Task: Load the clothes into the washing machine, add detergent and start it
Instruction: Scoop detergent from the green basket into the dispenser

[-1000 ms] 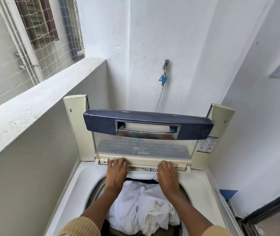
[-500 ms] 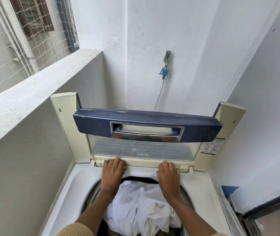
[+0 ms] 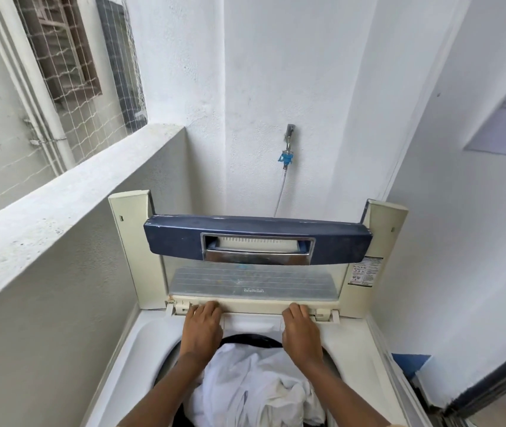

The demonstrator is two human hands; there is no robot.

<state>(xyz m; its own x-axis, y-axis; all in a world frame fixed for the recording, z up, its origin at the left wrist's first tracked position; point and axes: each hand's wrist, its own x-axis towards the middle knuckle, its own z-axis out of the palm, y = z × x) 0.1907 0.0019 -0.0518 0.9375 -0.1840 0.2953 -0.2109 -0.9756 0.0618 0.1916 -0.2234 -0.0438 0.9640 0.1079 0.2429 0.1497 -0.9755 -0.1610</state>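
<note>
Both hands are on the folded lid (image 3: pixel 255 298), at its lower front edge: the left hand (image 3: pixel 201 326) toward one end, the right hand (image 3: pixel 301 329) toward the other, well apart. Fingers (image 3: pixel 205 308) on each hand lie flat and close together, curled a little over the edge, pressing on it more than gripping it; neither holds anything else.

Just behind and below the knuckles, the clothes (image 3: pixel 255 386), a white heap, fill the drum (image 3: pixel 245 339) and stand near its rim. No detergent is anywhere in view.

My guess is the lid is being worked at its fold. To do that well, keep the pull even on both ends so the hinge does not twist, and keep fingertips out of the crease. If it is to come down, the clothes nearest the wrists should be pushed lower first, and detergent should go in before closing.
</note>
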